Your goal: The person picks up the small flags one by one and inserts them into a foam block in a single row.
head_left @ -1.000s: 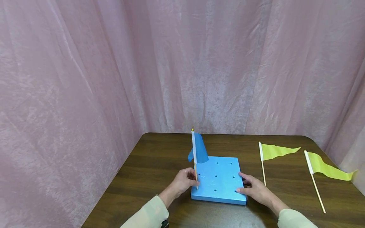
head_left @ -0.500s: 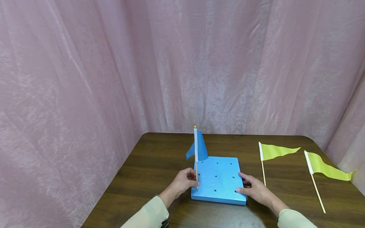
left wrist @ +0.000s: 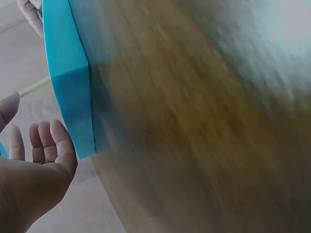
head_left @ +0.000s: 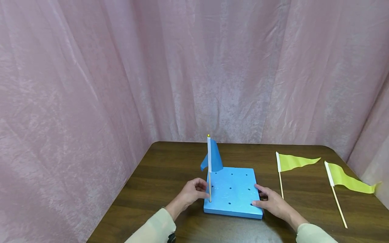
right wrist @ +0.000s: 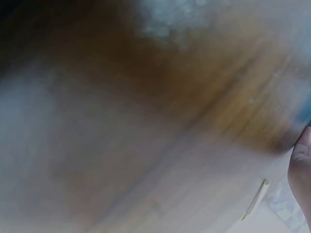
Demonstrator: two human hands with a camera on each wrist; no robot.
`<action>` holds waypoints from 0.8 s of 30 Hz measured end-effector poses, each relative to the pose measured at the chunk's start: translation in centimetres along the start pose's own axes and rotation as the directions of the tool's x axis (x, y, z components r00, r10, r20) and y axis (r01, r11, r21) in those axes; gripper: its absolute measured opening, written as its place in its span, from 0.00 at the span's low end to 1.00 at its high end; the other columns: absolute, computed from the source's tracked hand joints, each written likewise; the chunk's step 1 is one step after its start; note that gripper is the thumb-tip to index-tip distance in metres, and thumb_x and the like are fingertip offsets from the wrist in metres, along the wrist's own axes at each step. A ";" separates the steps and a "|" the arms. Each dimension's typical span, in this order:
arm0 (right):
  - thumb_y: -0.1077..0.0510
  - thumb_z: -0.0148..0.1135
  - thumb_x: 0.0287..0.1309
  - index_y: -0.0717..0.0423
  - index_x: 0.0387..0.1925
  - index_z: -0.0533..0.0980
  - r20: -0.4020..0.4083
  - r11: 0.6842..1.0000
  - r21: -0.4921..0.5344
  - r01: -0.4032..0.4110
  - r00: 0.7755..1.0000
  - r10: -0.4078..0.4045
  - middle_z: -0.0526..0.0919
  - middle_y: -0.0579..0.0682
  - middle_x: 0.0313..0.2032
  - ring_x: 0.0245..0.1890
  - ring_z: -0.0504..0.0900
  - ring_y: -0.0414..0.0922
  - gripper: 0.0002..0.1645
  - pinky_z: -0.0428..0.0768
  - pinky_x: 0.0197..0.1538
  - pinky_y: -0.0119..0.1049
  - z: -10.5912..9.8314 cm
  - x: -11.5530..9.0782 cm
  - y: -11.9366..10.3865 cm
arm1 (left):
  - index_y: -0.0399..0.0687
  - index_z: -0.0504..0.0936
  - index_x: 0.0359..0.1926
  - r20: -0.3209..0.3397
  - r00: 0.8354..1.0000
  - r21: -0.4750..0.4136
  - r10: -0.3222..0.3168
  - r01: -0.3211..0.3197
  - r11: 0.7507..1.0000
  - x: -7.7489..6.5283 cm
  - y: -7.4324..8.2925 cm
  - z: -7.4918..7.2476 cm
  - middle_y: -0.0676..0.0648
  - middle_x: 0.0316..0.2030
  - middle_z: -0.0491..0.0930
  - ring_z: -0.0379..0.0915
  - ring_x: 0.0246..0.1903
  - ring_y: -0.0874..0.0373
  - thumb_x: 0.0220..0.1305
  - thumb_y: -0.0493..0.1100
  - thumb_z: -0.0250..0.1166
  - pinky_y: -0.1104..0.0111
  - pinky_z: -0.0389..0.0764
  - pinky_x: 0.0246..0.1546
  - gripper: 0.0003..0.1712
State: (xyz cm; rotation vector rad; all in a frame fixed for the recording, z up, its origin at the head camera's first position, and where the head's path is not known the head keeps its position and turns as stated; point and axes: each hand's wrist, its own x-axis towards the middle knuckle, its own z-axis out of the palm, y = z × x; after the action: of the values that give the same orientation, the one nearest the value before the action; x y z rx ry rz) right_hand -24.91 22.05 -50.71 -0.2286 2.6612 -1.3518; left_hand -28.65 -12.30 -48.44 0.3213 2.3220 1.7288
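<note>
At the near-left corner of the light-blue perforated board [head_left: 240,195], the wooden stick [head_left: 210,185] of a blue pennant [head_left: 216,158] stands close to upright, its foot apparently in the corner hole. Beside it the left hand [head_left: 192,191] has thumb and fingers parted, the thumb just by the stick and seemingly free of it. The right hand [head_left: 275,202] grips the board's right edge, thumb over the top face. Planting this pennant looks to be the step in hand, nearly done. The next move seems to call for clearing the left hand without knocking the stick; the inner lime pennant [head_left: 296,162] and outer lime pennant [head_left: 349,179] lie unplanted on the desk [head_left: 146,189].
</note>
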 end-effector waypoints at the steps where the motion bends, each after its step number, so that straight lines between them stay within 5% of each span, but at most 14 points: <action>1: 0.45 0.72 0.55 0.64 0.71 0.62 0.000 1.000 0.000 -0.002 1.000 0.002 0.77 0.64 0.56 0.58 0.74 0.58 0.50 0.70 0.59 0.60 0.0 0.0 -0.1 | 0.35 0.78 0.49 0.003 1.000 0.003 -0.005 0.005 1.000 0.0 0.0 -0.1 0.39 0.44 0.79 0.73 0.40 0.52 0.53 0.31 0.74 0.62 0.78 0.42 0.22; 10: 0.46 0.73 0.55 0.66 0.71 0.62 -0.005 1.000 -0.020 -0.008 1.000 0.008 0.78 0.62 0.54 0.55 0.75 0.57 0.51 0.71 0.58 0.60 0.0 0.1 -0.4 | 0.40 0.78 0.55 0.029 0.999 0.093 -0.034 0.031 0.995 -0.3 -0.6 -0.7 0.46 0.47 0.79 0.74 0.47 0.50 0.56 0.34 0.74 0.54 0.77 0.54 0.26; 18: 0.47 0.72 0.56 0.66 0.70 0.62 -0.025 0.999 -0.024 -0.028 0.999 0.028 0.78 0.61 0.54 0.54 0.75 0.55 0.48 0.72 0.58 0.59 0.1 0.1 -0.6 | 0.43 0.79 0.54 0.055 0.998 0.117 -0.041 0.035 0.992 -0.9 -1.4 -0.7 0.47 0.46 0.78 0.73 0.47 0.51 0.55 0.34 0.75 0.54 0.77 0.52 0.25; 24: 0.48 0.66 0.63 0.67 0.69 0.64 -0.119 1.000 -0.014 -0.011 0.993 0.009 0.75 0.65 0.60 0.55 0.77 0.57 0.42 0.77 0.55 0.54 -0.2 0.1 -1.0 | 0.42 0.79 0.53 0.083 0.996 0.124 -0.037 0.026 0.992 -1.0 -2.0 -0.7 0.47 0.47 0.79 0.73 0.47 0.51 0.53 0.31 0.75 0.54 0.77 0.51 0.25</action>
State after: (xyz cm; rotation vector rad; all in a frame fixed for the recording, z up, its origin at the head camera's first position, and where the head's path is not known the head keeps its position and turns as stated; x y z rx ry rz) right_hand -24.99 21.60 -49.82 -0.1405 2.7662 -1.3851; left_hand -28.04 -13.82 -50.10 0.3704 2.3635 1.5302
